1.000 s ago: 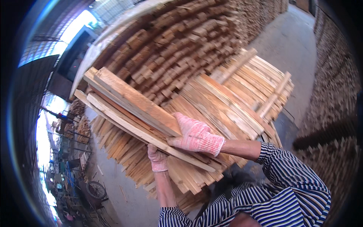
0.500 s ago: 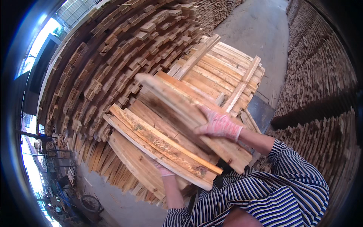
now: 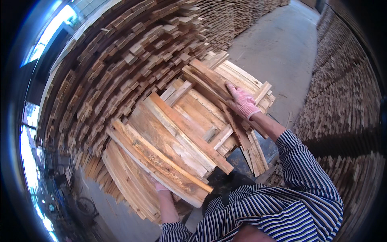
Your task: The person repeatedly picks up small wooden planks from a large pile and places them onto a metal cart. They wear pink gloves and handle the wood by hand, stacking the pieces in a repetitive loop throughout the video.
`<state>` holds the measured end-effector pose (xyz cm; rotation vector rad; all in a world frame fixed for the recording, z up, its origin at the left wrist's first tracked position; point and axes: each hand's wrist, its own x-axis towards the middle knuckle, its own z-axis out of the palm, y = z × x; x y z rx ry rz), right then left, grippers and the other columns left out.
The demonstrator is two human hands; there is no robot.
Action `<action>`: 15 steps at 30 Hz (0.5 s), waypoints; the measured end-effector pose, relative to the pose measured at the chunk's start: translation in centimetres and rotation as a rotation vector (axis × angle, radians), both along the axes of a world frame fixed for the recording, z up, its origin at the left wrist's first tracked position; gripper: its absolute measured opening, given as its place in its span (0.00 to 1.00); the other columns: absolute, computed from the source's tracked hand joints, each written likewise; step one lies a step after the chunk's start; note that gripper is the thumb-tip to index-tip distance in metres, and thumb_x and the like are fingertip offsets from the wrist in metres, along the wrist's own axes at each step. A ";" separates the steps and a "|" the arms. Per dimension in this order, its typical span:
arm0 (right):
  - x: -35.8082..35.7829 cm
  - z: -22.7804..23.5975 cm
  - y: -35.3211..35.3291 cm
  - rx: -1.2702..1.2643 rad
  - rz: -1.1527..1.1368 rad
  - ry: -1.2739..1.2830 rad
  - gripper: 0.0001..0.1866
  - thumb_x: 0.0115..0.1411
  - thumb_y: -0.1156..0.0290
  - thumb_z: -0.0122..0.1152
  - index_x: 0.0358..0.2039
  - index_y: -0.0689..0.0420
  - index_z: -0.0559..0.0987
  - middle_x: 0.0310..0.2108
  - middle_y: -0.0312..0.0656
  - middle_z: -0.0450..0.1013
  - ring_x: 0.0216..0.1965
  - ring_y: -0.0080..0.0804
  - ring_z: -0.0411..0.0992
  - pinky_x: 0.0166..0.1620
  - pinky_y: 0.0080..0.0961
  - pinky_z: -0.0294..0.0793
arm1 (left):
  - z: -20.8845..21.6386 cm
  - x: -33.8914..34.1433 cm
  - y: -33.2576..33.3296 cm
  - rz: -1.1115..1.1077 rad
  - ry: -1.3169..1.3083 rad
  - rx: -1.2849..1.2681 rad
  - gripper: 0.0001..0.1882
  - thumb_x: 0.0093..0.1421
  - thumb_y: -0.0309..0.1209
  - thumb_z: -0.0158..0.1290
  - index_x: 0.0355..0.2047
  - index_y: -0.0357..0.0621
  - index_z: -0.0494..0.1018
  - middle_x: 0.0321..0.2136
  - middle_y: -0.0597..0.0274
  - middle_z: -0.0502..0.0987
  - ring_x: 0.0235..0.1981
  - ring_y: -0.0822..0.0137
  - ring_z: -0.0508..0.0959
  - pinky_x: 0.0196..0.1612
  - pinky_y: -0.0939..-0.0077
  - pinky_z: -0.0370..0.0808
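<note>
My right hand [image 3: 244,101], in a pink-and-white knit glove, grips a reddish-brown wooden board [image 3: 211,76] above the far pile, fingers over its upper side and thumb hidden. My left hand [image 3: 160,185], in a similar glove, is at the near pile, against a tilted wooden board [image 3: 161,158] with a rough, dark-stained edge; that board hides most of its fingers. Between my hands, loose boards [image 3: 183,133] lie side by side. Beneath the right hand, a narrow board [image 3: 236,127] slants across the pile, over a crosswise batten [image 3: 221,137].
A tall stack of sawn boards [image 3: 121,68] rises at the left, ends jutting out unevenly. More stacked timber [image 3: 342,97] lines the right side. A concrete aisle [image 3: 278,44] runs between them. At lower left stand a wheel [image 3: 85,206] and dim equipment.
My right hand has moved away from me with a board, from the middle of the near boards to the far pile. The left hand stays by the rough-edged board. The view has shifted slightly.
</note>
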<state>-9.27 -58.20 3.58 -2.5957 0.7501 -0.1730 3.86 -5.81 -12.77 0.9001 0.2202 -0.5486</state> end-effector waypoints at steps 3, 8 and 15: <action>1.1 2.9 3.8 0.170 0.035 0.107 0.44 0.61 0.56 0.62 0.74 0.42 0.53 0.54 0.61 0.68 0.56 0.60 0.71 0.57 0.46 0.70 | 1.0 0.4 0.5 0.045 0.059 0.054 0.50 0.62 0.70 0.44 0.70 0.44 0.56 0.65 0.55 0.67 0.56 0.54 0.76 0.61 0.54 0.74; 6.5 -0.3 11.4 0.386 0.198 -0.039 0.40 0.62 0.50 0.59 0.72 0.42 0.57 0.55 0.61 0.68 0.57 0.59 0.69 0.58 0.47 0.70 | 1.5 -0.2 0.7 0.061 0.050 0.010 0.49 0.62 0.70 0.45 0.70 0.44 0.57 0.65 0.55 0.67 0.56 0.54 0.76 0.62 0.54 0.74; 12.6 -5.6 17.4 0.411 0.271 -0.041 0.31 0.65 0.57 0.56 0.67 0.48 0.65 0.56 0.63 0.66 0.59 0.63 0.67 0.59 0.51 0.68 | 1.9 0.3 -0.2 0.053 0.018 0.002 0.49 0.62 0.69 0.45 0.70 0.45 0.58 0.64 0.55 0.68 0.56 0.54 0.76 0.62 0.54 0.74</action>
